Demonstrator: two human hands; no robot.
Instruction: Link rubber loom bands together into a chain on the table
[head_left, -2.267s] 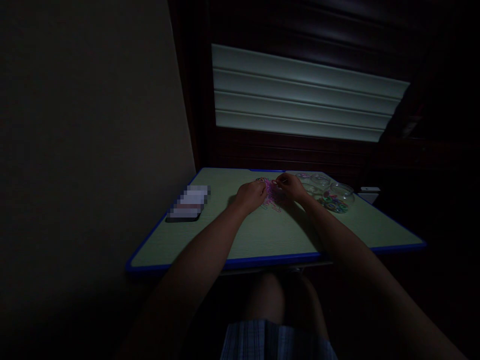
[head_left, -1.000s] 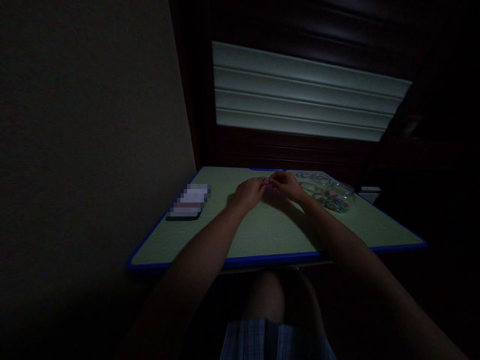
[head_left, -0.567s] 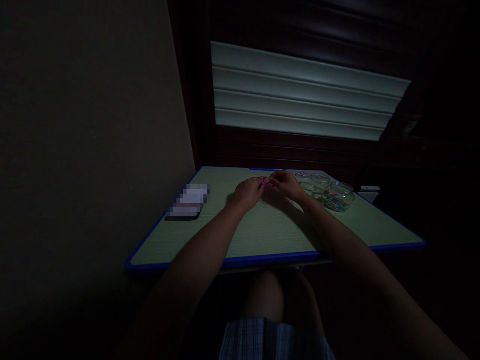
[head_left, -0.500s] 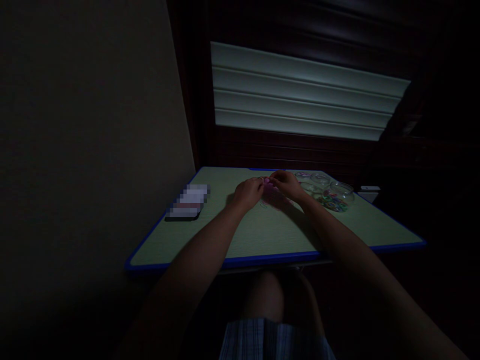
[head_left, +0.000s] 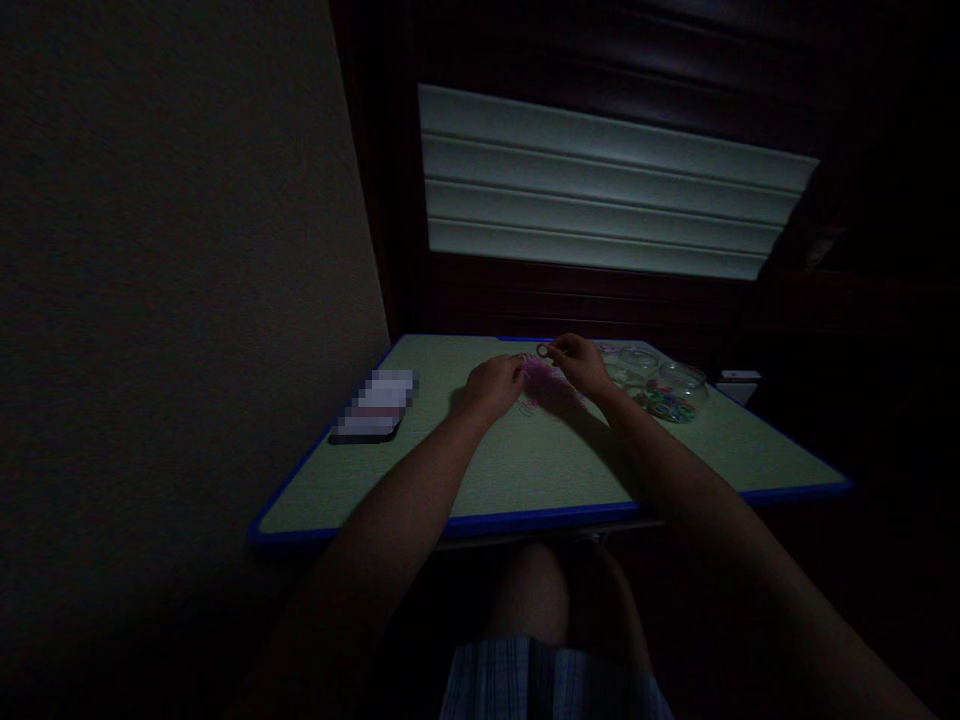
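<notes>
My right hand [head_left: 579, 364] pinches a small pale-pink ring-shaped band [head_left: 542, 350] between thumb and fingertips, raised over the table. Beside it, my left hand [head_left: 495, 384] is closed, its fingertips pressed together at the edge of a pink heap [head_left: 547, 380]. Whatever those left fingers hold is too small and dark to make out. The heap seems to be made of many thin pink bands, with a few loose loops lying at its near edge. Both forearms reach across the green table [head_left: 540, 465].
Right of my hands stand clear round jars; one jar [head_left: 681, 385] contains multicoloured bands, and another jar [head_left: 637, 365] stands beside it. A phone-like device [head_left: 377, 405] with a blurred screen lies at the left. Blue trim [head_left: 540, 518] edges the table. A wall [head_left: 187, 250] rises on the left.
My right hand has drawn slightly up and away from my left, and the small band in its fingertips now shows. My left hand has barely moved.
</notes>
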